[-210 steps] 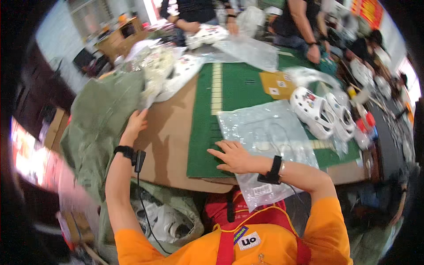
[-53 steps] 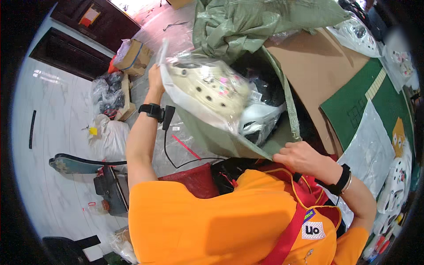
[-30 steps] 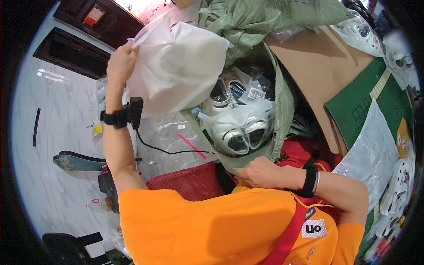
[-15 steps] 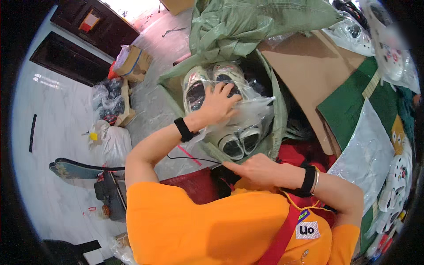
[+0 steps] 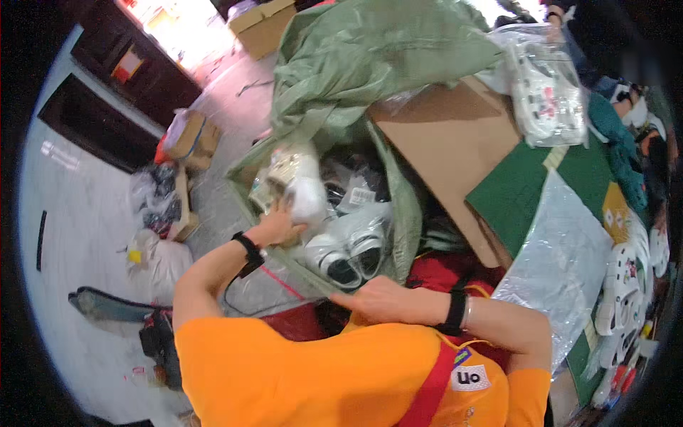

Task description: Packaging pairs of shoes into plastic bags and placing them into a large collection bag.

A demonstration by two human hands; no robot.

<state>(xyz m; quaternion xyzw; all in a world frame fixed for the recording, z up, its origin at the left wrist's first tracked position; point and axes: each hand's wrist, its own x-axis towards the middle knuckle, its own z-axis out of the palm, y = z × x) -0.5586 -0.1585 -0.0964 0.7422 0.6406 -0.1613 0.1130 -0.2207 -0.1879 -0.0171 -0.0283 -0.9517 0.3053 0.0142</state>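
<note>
My left hand (image 5: 276,226) is closed on the near end of a pair of pale shoes (image 5: 295,181) in clear plastic. The pair is tilted against the left side of an open green woven sack (image 5: 407,213); motion blurs it and my fingertips. Beside it in the sack lies another bagged pair of white shoes (image 5: 348,249) with dark insides. Farther in are dark bagged items and a white label (image 5: 358,196). At the sack's near rim my right hand (image 5: 380,297) is closed on the edge, index finger pointing left; its other fingers are partly hidden.
Brown cardboard (image 5: 455,135) and a green board (image 5: 512,199) lie to the right, with a clear plastic bag (image 5: 562,263) over the board. At the far right another person's hand (image 5: 555,16) is by bagged white clogs (image 5: 548,96). A cardboard box (image 5: 192,139) stands left.
My left hand has closed on the upper bagged pair, tilted it up and shifted it left, uncovering dark items and a label. My right hand stays at the rim. The whole view has shifted.
</note>
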